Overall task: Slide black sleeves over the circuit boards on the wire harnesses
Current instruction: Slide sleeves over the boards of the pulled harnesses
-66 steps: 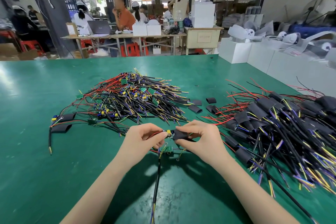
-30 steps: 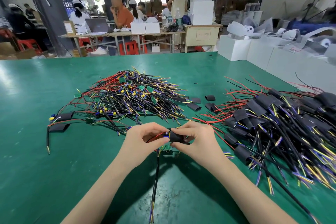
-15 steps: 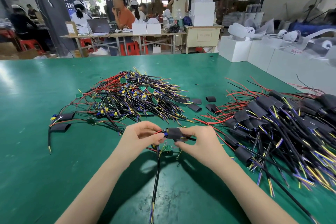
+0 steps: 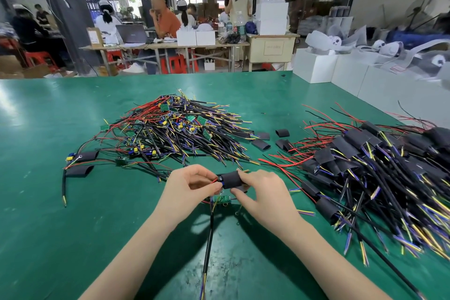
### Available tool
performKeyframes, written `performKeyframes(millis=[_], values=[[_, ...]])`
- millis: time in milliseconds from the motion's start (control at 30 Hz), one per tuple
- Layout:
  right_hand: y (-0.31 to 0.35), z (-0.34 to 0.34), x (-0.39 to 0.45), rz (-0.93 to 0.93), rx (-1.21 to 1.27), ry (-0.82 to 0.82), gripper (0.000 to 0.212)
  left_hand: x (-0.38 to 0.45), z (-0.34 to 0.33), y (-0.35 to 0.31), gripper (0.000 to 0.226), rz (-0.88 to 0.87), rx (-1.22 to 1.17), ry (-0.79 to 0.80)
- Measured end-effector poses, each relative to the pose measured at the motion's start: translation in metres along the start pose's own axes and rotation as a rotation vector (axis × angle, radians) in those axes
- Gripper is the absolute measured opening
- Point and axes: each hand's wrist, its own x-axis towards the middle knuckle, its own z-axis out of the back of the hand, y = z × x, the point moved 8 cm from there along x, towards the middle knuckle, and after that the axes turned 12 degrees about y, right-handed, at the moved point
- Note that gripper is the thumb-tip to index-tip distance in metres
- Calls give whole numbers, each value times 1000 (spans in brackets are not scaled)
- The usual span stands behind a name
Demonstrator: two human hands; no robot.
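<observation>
Just in front of the unsleeved pile, black sleeve now covers nearly the whole board; earlier only partway. Right hand fingers pinch sleeve, left hand pinches the wires. Seating almost done; sleeved pile next.

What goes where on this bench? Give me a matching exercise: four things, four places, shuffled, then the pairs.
Things:
1. black sleeve
2. sleeved harness pile
3. bare harness pile
4. loose green board

Places:
A. middle of the table, beyond the hands
B. pinched between both hands
C. table's right side
D. on the table just under the hands

Pairs: 1-B, 2-C, 3-A, 4-D
</observation>
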Motion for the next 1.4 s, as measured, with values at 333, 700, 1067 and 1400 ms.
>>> performKeyframes(millis=[333,700,1067,1400], values=[[-9,23,0,53,311,-152,17,0,-10,0,17,2,-315,125],[-5,15,-1,57,358,-96,26,-3,-9,-5,21,-34,-216,137],[-1,1,-3,86,341,50,30,-1,-13,-2,19,-46,-207,125],[-4,52,-16,11,184,-212,28,0,-5,-4,20,-64,-169,61]])
